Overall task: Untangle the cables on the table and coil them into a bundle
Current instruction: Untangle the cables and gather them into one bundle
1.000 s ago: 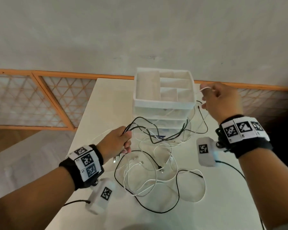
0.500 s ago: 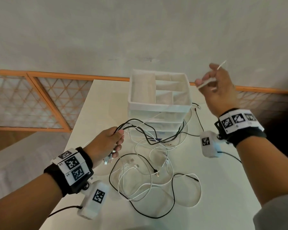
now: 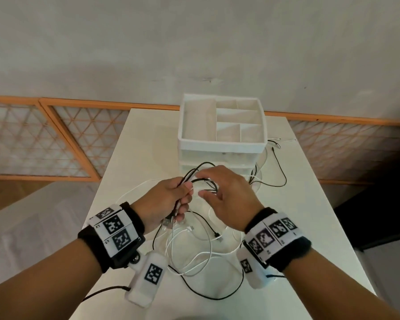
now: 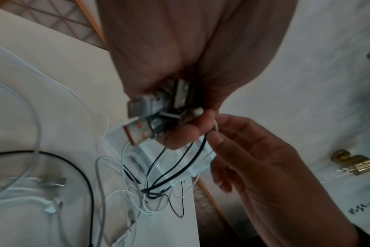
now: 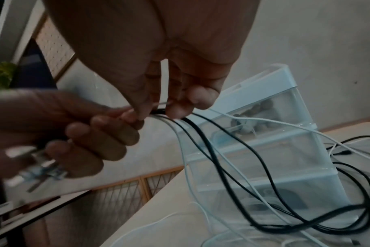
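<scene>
Metal plugs [image 4: 137,117] show only under left hand [image 3: 165,202].

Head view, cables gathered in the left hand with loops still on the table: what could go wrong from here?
1. The thin black and white cables on the white table cross each other repeatedly; pulling from the left hand may tighten a knot.
2. Strands run around the white plastic drawer organizer; tension could snag or drag it.
3. The right hand only pinches strands at its fingertips, and the metal USB plugs hang loose, so ends may slip.
</scene>
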Tool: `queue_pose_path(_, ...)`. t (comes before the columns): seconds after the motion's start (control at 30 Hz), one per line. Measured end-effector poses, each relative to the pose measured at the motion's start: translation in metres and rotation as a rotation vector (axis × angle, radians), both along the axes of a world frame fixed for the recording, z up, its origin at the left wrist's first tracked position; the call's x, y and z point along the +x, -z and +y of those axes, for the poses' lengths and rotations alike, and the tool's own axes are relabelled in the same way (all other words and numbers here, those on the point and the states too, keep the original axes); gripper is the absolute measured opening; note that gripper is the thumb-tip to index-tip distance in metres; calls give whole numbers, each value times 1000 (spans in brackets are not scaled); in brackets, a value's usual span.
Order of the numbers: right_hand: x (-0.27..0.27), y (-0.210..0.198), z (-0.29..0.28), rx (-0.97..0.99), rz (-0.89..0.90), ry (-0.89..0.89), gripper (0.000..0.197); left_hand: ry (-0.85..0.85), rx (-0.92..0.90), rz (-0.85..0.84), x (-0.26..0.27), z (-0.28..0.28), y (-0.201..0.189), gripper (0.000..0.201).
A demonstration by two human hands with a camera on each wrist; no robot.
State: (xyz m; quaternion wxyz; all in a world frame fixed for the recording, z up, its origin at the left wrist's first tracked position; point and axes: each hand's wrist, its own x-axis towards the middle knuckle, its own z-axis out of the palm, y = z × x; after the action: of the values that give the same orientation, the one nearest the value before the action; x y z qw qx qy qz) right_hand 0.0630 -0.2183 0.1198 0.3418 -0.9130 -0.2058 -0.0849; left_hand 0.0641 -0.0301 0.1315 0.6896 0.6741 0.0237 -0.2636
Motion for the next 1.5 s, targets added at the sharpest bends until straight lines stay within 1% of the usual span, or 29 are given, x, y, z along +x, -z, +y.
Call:
queue_pose_path(0.07,5,-2,4,25,29,0,14,46,44,-30,-3,0,-2,28)
queue_pose_path(0.13,7,-6,2,32,117,-15,6,66,107,-57,-7,4,-2,29)
queue_pose_path(0.2,7,-10,-1,46,146,-13,6,36,163,-59,-8,11,1,28)
queue_pose_path(0.27,6,-13,-3,110,183,-4,7,-45,171,-48,-7,17,4,27)
queue_pose_path(0.33,5,-15,1,32,251,-83,8,-87,172,-60,-6,19,5,26)
queue_pose_path(0.4,1,-12,12,-102,253,-186,8,-41,220,-93,-8,14,2,26)
queue_pose_path(0.43,-1,-10,19,-108,237,-203,8,-3,283,-123,-9,10,2,26)
queue_pose_path(0.5,-6,-7,31,-52,170,-133,7,39,424,-198,-9,4,6,27)
queue_pose_path(0.53,-7,-7,35,-16,113,-57,14,29,465,-220,-8,4,7,28)
queue_pose_path(0.6,-6,-13,34,37,49,47,39,25,474,-271,-7,4,6,33)
queue_pose_path(0.67,-4,-20,28,-52,115,1,49,100,512,-408,-10,6,-1,40)
queue_pose_path(0.7,-4,-22,26,-110,157,-52,43,163,532,-484,-11,7,-6,44)
queue_pose_path(0.77,2,-17,18,-261,221,-60,5,306,548,-593,-14,9,-14,47)
queue_pose_path(0.8,7,-11,11,-360,279,-18,21,349,552,-623,-16,12,-17,46)
queue_pose_path(0.83,12,-6,1,-466,339,20,32,361,551,-651,-17,16,-20,43)
queue_pose_path(0.9,24,6,-33,-629,505,118,36,358,583,-677,-20,27,-23,40)
queue_pose_path(0.93,29,11,-54,-673,596,175,35,378,638,-667,-21,35,-23,39)
queue_pose_path(0.97,35,15,-76,-661,620,233,33,420,720,-632,-22,43,-19,39)
queue_pose_path(1.0,39,15,-94,-629,623,311,30,466,803,-577,-24,50,-14,39)
queue_pose_path(1.03,43,18,-108,-564,569,391,25,508,869,-524,-24,55,-6,39)
queue_pose_path(1.1,49,24,-116,-408,364,537,9,582,1017,-485,-21,56,13,40)
queue_pose_path(1.13,49,26,-111,-324,262,579,12,616,1103,-482,-19,50,23,40)
queue_pose_path(1.17,50,30,-105,-228,204,586,22,644,1186,-492,-18,44,33,39)
queue_pose_path(1.23,46,37,-92,-111,294,538,51,622,1262,-469,-14,37,49,35)
queue_pose_path(1.3,30,47,-80,-208,441,447,81,526,1273,-395,-13,35,58,32)
queue_pose_path(1.33,19,53,-73,-252,462,406,84,447,1253,-363,-11,36,64,32)
queue_pose_path(1.37,6,60,-63,-262,442,342,78,354,1199,-314,-8,37,67,32)
queue_pose_path(1.43,-23,75,-40,-286,406,109,60,168,1015,-244,-7,38,65,36)
queue_pose_path(1.5,-48,88,-18,-445,455,-114,54,61,831,-218,-3,36,57,44)
